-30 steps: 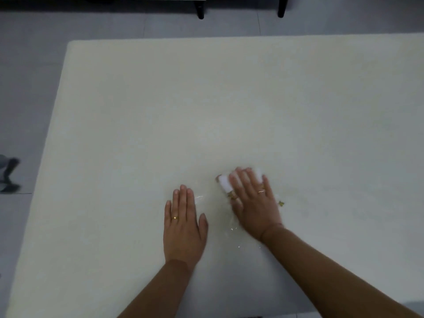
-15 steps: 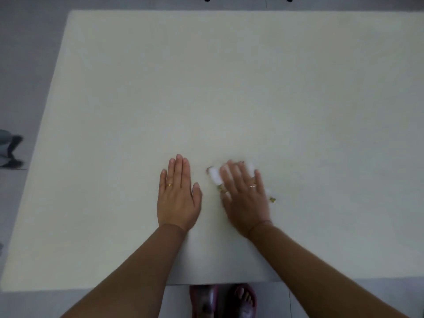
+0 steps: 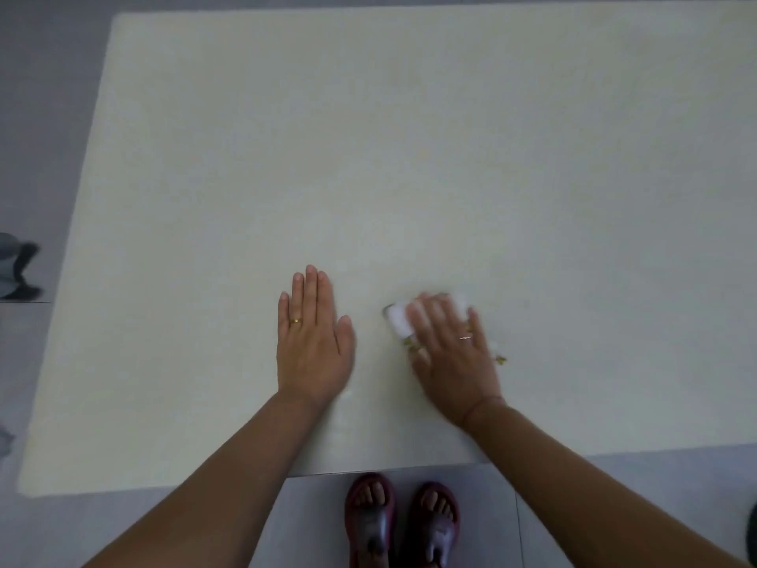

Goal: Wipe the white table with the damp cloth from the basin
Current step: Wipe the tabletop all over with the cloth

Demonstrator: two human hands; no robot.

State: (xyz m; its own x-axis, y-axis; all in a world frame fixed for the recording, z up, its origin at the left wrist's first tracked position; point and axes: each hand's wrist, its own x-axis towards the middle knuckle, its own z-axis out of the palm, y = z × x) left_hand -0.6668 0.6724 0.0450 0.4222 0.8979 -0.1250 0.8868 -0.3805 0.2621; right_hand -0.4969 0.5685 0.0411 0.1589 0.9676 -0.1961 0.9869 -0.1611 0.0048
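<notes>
- A pair of dark red sandals point(image 3: 403, 522) with bare toes showing stands on the grey tiled floor point(image 3: 614, 506), just in front of the near edge of the white table point(image 3: 409, 137).
- Both bare forearms reach from the bottom corners of the view across that near edge and onto the tabletop.
- The left hand point(image 3: 313, 342) lies palm down on the table a little way in from the near edge. Its fingers are straight and close together, the thumb is out to the side, and it holds nothing. A gold ring point(image 3: 295, 321) sits on one finger.
- The right hand point(image 3: 450, 354) is beside it and apart from it, at about the same depth from the near edge. It is blurred, but its fingers seem to lie spread and flat on top of the cloth, pressing it down rather than curling round it. A thin ring point(image 3: 465, 337) glints on one finger.
- The white cloth point(image 3: 397, 321) lies on the tabletop under the right hand's fingers. One folded end sticks out on the thumb side, and small yellow-brown flecks point(image 3: 500, 359) show at its edge by the little finger.
- Beyond the hands the tabletop runs pale and plain to its far edge.
- Off the table's left edge, a dark and grey object point(image 3: 18, 272) rests on the floor, cut off by the frame.
</notes>
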